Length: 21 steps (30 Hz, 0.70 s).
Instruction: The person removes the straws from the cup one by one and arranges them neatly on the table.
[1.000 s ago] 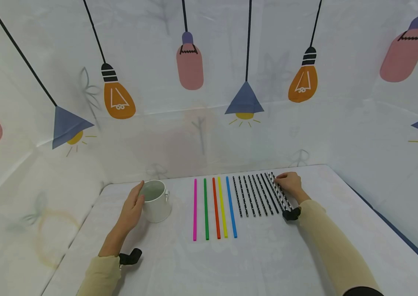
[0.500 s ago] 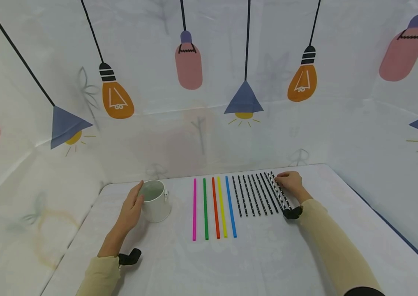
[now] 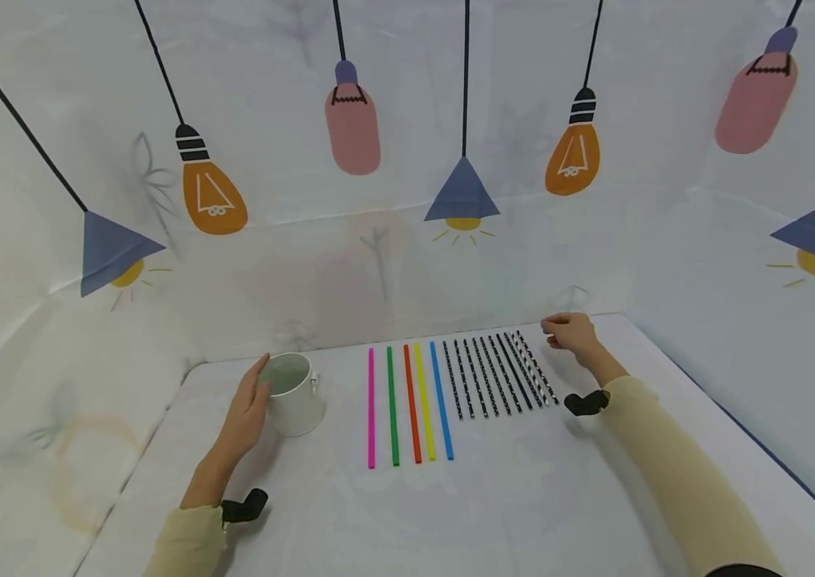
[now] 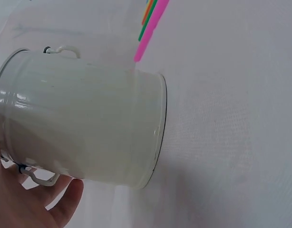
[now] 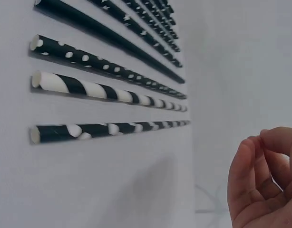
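A white pot point(image 3: 296, 410) with small side handles stands upright on the table at the left. My left hand point(image 3: 241, 417) rests along its left side, fingers mostly straight; in the left wrist view the fingers point(image 4: 66, 202) show beside one handle. My right hand point(image 3: 574, 332) is raised just beyond the far end of the row of black patterned straws point(image 3: 497, 375). In the right wrist view, thumb and fingertips meet with nothing between them. Nearest it lie a black straw with white spots point(image 5: 101, 129) and a black-and-white striped straw point(image 5: 96, 89), apart from the hand.
Pink point(image 3: 371, 409), green point(image 3: 393, 407), red point(image 3: 413, 405), yellow point(image 3: 425, 403) and blue point(image 3: 441, 401) straws lie side by side between the pot and the black straws. The white table point(image 3: 393, 521) meets a printed backdrop point(image 3: 292, 264) at its back edge.
My right hand has let go of the rightmost spotted straw and moved away, up and to the right. The left hand stays at the pot. The head view has shifted slightly right.
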Available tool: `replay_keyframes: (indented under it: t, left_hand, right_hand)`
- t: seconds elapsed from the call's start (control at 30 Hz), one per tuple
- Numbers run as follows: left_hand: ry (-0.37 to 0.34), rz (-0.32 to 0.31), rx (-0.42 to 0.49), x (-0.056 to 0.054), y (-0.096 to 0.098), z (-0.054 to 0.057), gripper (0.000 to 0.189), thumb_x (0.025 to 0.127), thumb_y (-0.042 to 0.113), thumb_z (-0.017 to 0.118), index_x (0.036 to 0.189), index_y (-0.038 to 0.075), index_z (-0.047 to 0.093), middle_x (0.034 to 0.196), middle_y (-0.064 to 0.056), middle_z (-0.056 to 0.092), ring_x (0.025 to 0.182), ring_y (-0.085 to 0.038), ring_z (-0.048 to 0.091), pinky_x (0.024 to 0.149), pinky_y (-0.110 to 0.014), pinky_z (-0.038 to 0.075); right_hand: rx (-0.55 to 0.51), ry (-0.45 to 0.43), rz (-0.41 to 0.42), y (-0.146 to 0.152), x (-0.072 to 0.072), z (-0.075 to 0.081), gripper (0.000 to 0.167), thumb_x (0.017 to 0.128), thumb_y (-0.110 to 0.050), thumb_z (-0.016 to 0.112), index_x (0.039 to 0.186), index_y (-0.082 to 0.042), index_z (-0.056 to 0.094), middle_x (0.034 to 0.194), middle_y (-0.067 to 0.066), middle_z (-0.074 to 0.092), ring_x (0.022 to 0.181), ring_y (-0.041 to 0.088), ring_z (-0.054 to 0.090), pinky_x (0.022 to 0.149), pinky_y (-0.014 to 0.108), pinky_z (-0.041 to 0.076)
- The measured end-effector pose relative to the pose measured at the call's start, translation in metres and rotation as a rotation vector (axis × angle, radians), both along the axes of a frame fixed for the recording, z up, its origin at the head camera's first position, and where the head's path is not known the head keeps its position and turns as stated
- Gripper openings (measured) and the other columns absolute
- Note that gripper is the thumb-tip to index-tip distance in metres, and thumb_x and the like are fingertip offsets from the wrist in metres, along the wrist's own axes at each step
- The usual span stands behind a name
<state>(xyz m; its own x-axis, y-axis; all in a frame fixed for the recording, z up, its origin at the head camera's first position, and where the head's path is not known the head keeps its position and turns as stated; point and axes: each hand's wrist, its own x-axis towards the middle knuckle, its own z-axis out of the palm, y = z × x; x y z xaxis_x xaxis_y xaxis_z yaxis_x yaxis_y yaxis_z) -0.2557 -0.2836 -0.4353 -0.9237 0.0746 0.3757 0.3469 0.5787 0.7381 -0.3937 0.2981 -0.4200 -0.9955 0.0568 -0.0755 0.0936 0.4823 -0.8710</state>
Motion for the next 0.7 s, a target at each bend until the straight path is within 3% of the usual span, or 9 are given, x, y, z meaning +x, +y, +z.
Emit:
replay_keyframes:
  t: [0.27, 0.5, 0.7]
  left_hand:
    - [0.039, 0.045, -0.005, 0.004, -0.013, 0.004, 0.056, 0.105, 0.022, 0.039, 0.156, 0.011, 0.018, 0.153, -0.026, 0.021, 0.136, -0.052, 0.021, 0.098, -0.071, 0.025]
    - [0.074, 0.103, -0.316, 0.016, -0.049, 0.016, 0.066, 0.099, 0.031, 0.054, 0.154, 0.011, 0.025, 0.149, -0.03, 0.026, 0.132, -0.054, 0.027, 0.095, -0.073, 0.025]
    - [0.003, 0.151, -0.533, 0.027, -0.076, 0.039, 0.082, 0.092, 0.045, 0.063, 0.154, 0.007, 0.025, 0.147, -0.032, 0.027, 0.126, -0.057, 0.032, 0.088, -0.076, 0.026]
  right_hand:
    - [0.093, 0.085, 0.121, -0.006, 0.014, 0.042, 0.039, 0.101, -0.02, 0.053, 0.125, 0.01, 0.056, 0.115, 0.027, 0.059, 0.094, 0.035, 0.063, 0.072, 0.028, 0.055]
    - [0.285, 0.217, 0.2, -0.007, 0.033, 0.079, 0.033, 0.1, -0.021, 0.057, 0.118, 0.006, 0.063, 0.106, 0.022, 0.065, 0.085, 0.03, 0.064, 0.071, 0.036, 0.056]
    - [0.433, 0.326, 0.254, -0.004, 0.049, 0.103, 0.03, 0.099, -0.019, 0.056, 0.115, 0.005, 0.066, 0.106, 0.022, 0.067, 0.09, 0.034, 0.064, 0.072, 0.046, 0.053]
